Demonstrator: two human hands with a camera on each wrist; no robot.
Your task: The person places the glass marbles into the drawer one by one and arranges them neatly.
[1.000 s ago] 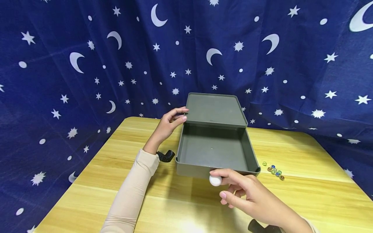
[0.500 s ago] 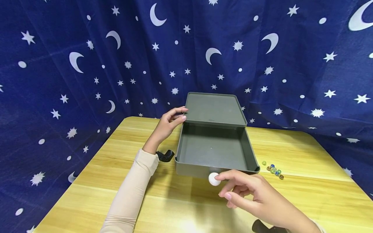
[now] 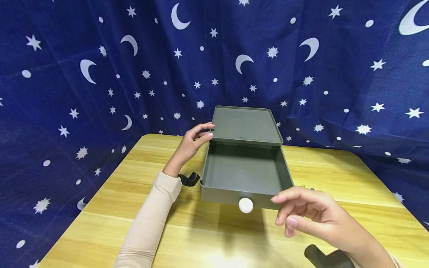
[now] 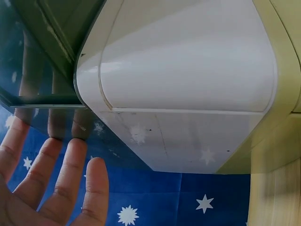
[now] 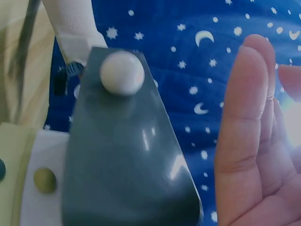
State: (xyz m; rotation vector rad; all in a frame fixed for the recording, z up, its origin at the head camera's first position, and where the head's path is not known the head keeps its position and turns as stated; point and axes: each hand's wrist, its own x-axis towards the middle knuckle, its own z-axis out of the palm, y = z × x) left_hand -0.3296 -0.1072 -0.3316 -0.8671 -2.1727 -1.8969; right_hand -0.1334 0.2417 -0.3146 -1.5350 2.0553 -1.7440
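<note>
- Grey drawer stands well out of its cabinet, front panel toward the table's near edge. White round knob mid-panel.
- Cabinet sits near the middle of the far edge of the wooden table. Grey tier on top; left wrist view shows a white tier and a yellow tier stacked with it.
- Left hand: at the cabinet's left side, by the top panel's edge. Fingers extended and spread, some tips against the glossy grey side; grips nothing.
- Right hand: just off the drawer's front right corner, clear of the knob. Fingers loosely bent, thumb apart from them, nothing held.
- Marbles on the table between the drawer and the right edge, mostly hidden behind the right hand; can't count them.
- Olive knob on the white tier, right wrist view.
- Black device at left wrist.
- Blue moon-and-star curtain hangs beyond the far edge.
</note>
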